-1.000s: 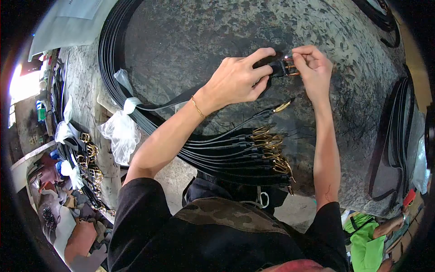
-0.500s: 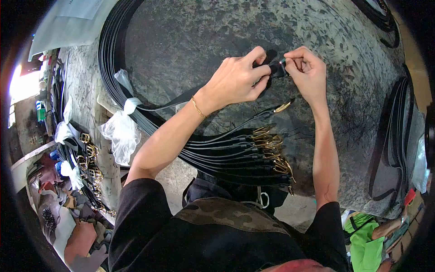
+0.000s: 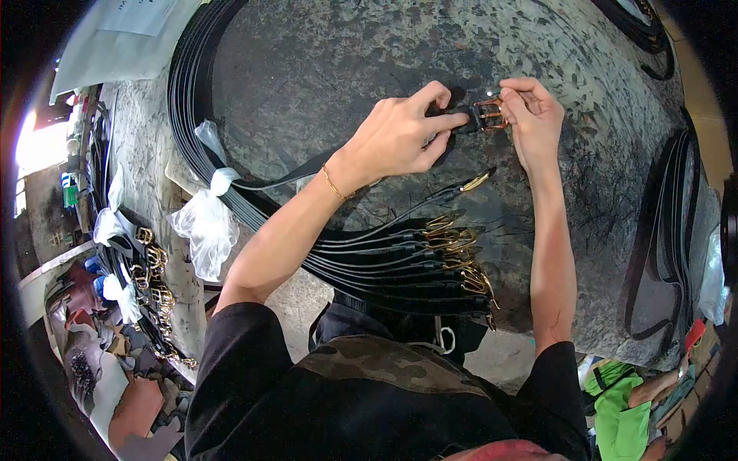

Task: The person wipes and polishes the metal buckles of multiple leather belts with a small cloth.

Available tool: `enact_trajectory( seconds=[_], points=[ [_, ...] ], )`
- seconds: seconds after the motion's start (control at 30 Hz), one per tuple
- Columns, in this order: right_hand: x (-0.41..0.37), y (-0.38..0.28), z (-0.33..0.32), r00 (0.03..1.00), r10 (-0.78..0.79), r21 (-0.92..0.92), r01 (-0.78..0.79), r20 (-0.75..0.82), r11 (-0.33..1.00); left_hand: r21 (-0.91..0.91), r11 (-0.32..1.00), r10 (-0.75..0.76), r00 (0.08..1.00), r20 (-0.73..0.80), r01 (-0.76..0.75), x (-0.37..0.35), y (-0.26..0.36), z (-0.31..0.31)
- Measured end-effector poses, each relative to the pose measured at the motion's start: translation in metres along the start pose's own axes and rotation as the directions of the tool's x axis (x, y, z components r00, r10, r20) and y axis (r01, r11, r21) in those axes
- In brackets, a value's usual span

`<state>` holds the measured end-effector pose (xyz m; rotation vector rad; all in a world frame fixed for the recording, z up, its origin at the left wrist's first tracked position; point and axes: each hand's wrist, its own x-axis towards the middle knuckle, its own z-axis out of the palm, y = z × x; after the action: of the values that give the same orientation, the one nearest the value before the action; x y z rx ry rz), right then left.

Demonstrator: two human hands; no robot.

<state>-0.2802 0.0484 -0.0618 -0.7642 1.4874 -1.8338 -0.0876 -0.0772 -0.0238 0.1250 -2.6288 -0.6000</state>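
Observation:
My left hand [image 3: 403, 134] presses on the buckle end of a black belt [image 3: 304, 170], its fingers curled over the strap. A gold buckle [image 3: 490, 115] shows just right of those fingertips. My right hand [image 3: 530, 115] is pinched at the buckle's right side, with a small shiny piece [image 3: 490, 94] by its fingertips; what exactly it grips is too small to tell. Below the hands, a bundle of black belts [image 3: 369, 265] lies with its gold buckles [image 3: 461, 253] pointing right, tied at the left with white plastic [image 3: 224, 180].
More buckled belts [image 3: 154, 284] hang at the left, above leather scraps [image 3: 138, 407]. Black straps [image 3: 665, 230] lie on the right of the table [image 3: 600, 177]. Translucent sheeting [image 3: 115, 46] is at the upper left. A person in green [image 3: 623, 415] is at the lower right.
My right hand has shifted slightly right, and the gold buckle is now exposed between the hands. My left hand stays nearly in place, its index finger reaching a little further right.

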Motion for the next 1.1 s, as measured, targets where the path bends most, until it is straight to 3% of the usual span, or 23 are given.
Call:
enact_trajectory(
  seconds=[0.17,0.27,0.4,0.43,0.53,0.57,0.6,0.67,0.73,0.8,0.93,1.0,1.1],
  points=[
    [-0.001,-0.001,0.001,0.998,-0.03,0.011,0.03,0.052,0.999,-0.158,0.987,-0.002,0.999,-0.047,-0.006,-0.002,-0.007,0.003],
    [0.0,-0.001,0.0,0.999,0.004,0.023,-0.005,0.038,1.0,-0.131,0.99,-0.057,0.998,-0.039,0.051,0.001,0.001,0.002],
    [0.002,-0.002,-0.001,0.999,0.007,0.22,-0.016,0.041,0.975,-0.019,0.994,-0.105,0.992,-0.072,0.104,0.005,0.014,0.011],
    [0.002,-0.003,0.0,0.999,0.009,0.3,-0.018,0.033,0.954,-0.026,0.996,-0.088,0.992,-0.09,0.086,0.003,0.014,0.016],
    [0.003,-0.001,-0.003,0.999,-0.005,0.312,-0.009,0.042,0.95,-0.085,0.995,-0.05,0.994,-0.099,0.042,-0.001,0.01,0.017],
    [0.002,-0.001,-0.003,0.999,-0.008,0.311,-0.006,0.041,0.95,-0.18,0.98,-0.098,0.992,-0.086,0.081,-0.001,0.008,0.017],
    [0.002,-0.001,-0.002,0.999,-0.02,0.244,0.009,0.042,0.97,-0.273,0.954,-0.145,0.987,-0.069,0.121,0.0,0.008,0.015],
    [-0.002,-0.004,0.002,0.999,-0.032,0.175,0.024,0.044,0.984,-0.283,0.945,-0.181,0.983,-0.039,0.163,0.004,0.005,0.01],
    [-0.005,-0.009,0.007,0.984,-0.092,-0.048,0.101,0.154,0.994,-0.29,0.935,-0.218,0.976,-0.009,0.206,0.007,0.002,0.005],
    [-0.007,-0.009,0.009,0.974,-0.11,-0.055,0.123,0.197,0.991,-0.352,0.876,-0.337,0.941,0.039,0.329,0.009,-0.002,0.001],
    [-0.01,-0.011,0.014,0.959,-0.07,-0.128,0.108,0.274,0.986,-0.407,0.855,-0.337,0.941,0.037,0.322,0.007,-0.007,0.003],
    [-0.01,-0.014,0.016,0.943,-0.123,-0.28,0.214,0.31,0.936,-0.413,0.852,-0.338,0.94,0.038,0.323,0.007,-0.008,0.004],
    [-0.01,-0.014,0.018,0.93,-0.165,-0.303,0.269,0.328,0.914,-0.426,0.845,-0.34,0.94,0.038,0.323,0.007,-0.01,0.005]
  ],
)
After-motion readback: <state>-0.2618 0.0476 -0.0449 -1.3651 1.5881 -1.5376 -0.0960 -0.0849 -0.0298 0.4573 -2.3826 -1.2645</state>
